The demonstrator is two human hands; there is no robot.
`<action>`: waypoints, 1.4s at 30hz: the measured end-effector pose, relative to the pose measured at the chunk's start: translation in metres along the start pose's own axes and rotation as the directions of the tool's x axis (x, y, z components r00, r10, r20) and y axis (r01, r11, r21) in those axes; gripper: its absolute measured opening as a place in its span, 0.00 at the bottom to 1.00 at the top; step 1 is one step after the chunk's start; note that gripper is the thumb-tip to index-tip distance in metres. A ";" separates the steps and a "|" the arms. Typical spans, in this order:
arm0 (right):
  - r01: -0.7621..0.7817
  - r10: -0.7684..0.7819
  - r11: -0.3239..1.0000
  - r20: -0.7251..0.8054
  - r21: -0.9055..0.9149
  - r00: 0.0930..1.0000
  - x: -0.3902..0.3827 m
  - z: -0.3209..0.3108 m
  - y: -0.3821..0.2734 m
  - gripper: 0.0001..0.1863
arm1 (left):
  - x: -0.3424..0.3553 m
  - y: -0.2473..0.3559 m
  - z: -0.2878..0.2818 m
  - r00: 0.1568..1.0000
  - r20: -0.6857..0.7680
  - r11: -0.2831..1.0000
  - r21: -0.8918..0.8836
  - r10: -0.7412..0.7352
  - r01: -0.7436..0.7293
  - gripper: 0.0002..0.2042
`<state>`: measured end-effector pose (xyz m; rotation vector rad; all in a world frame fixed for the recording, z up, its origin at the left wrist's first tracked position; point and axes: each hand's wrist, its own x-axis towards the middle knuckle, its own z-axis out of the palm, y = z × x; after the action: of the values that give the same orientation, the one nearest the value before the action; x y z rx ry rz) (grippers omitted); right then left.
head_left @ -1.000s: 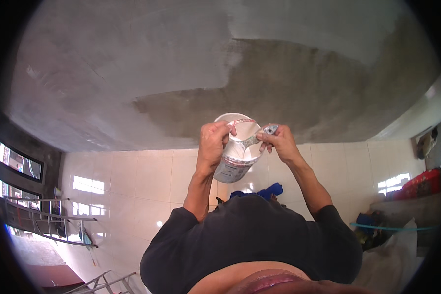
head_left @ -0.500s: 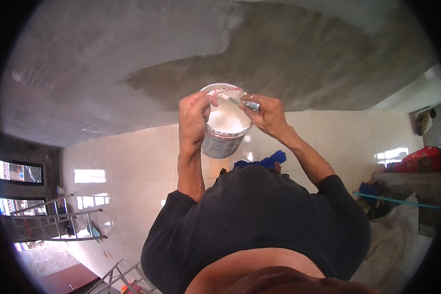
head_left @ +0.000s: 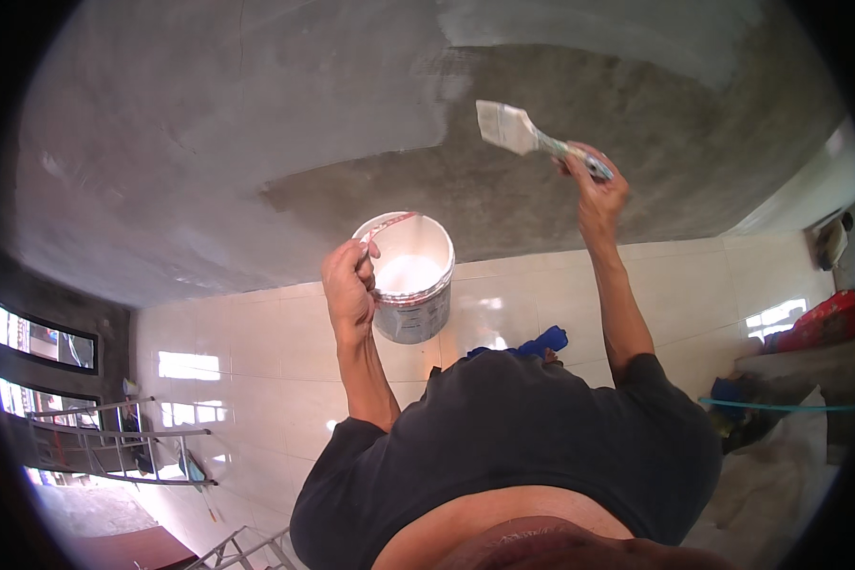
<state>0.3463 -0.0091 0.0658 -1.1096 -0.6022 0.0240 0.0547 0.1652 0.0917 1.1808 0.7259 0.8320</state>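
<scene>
Bucket with white paint inside, handle in left hand.

The floor was found to be laid with large, pale cream tiles, glossy and marked by thin straight joints. Bright window-shaped reflections were noted on both its left and right sides. A metal ladder was observed at the left, and part of a second ladder was seen at the lower edge. At the right, a pale sheet was found spread in folds, with a dark blue bundle near it. The bundle's exact support could not be determined.
</scene>
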 end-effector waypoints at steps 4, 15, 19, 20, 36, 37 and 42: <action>0.060 -0.057 0.996 -0.046 0.069 0.997 0.054 0.027 0.063 0.11 | -0.005 -0.003 0.000 0.996 -0.077 0.998 0.040 0.043 -0.040 0.11; 0.247 -0.271 0.959 -0.201 -0.137 0.941 0.114 0.068 0.119 0.10 | -0.010 0.006 -0.014 0.979 -0.191 0.992 0.110 0.075 -0.055 0.11; 0.267 -0.319 0.944 -0.345 -0.192 0.883 0.133 -0.010 0.112 0.10 | -0.005 0.005 -0.024 0.987 -0.151 0.994 0.102 0.062 -0.047 0.11; 0.258 -0.331 0.939 -0.387 -0.229 0.861 0.132 -0.025 0.110 0.11 | -0.005 0.003 -0.027 0.987 -0.150 0.994 0.095 0.059 -0.045 0.11; 0.405 -0.610 0.702 -0.202 -0.585 0.766 0.091 0.140 0.124 0.10 | -0.005 -0.009 -0.043 0.989 -0.139 0.996 0.076 0.059 -0.048 0.12; 0.440 -0.617 0.701 -0.167 -0.561 0.769 0.086 0.156 0.124 0.10 | -0.006 -0.008 -0.042 0.988 -0.144 0.996 0.083 0.051 -0.040 0.12; 0.520 -0.573 0.738 0.006 -0.430 0.819 0.082 0.199 0.114 0.10 | -0.004 -0.006 -0.032 0.981 -0.179 0.988 0.146 0.074 -0.048 0.11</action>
<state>0.3542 0.2342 0.0662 -1.2908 -0.8259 -0.7214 0.0270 0.1767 0.0792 1.2682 0.9156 0.9632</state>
